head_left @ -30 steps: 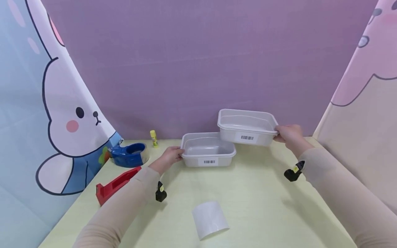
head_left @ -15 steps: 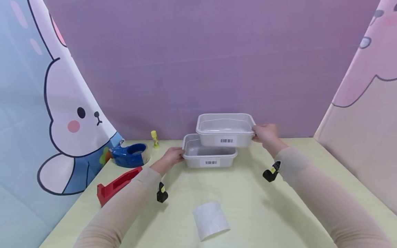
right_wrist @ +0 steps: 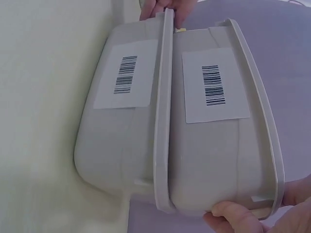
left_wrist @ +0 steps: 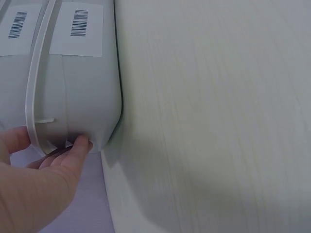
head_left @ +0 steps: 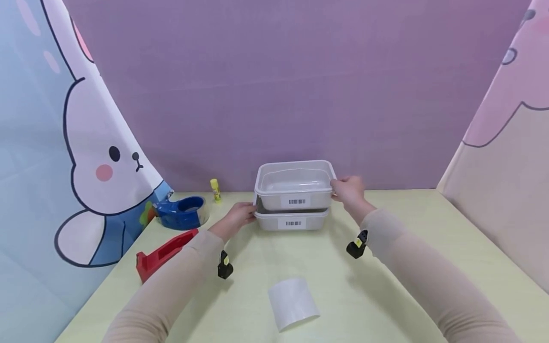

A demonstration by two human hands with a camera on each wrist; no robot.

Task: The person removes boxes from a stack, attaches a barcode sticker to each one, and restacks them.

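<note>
Two white plastic tubs with barcode labels stand one over the other at the table's back. My right hand pinches the right rim of the upper tub, and in the right wrist view its fingers curl under that rim. The upper tub's base sits at the lower tub's opening; whether it bears on it I cannot tell. The lower tub rests on the table. At its left end, my left hand grips the rim, with the thumb above and fingers below in the left wrist view.
A blue tape dispenser and a yellow glue stick stand at the back left. Beside my left forearm lies a red plastic tool. A curled white sheet lies in front. A purple backdrop rises behind the table.
My right hand has carried the upper tub leftward and slightly down, from the lower tub's right side to directly over it. My left hand has kept its grip on the lower tub.
</note>
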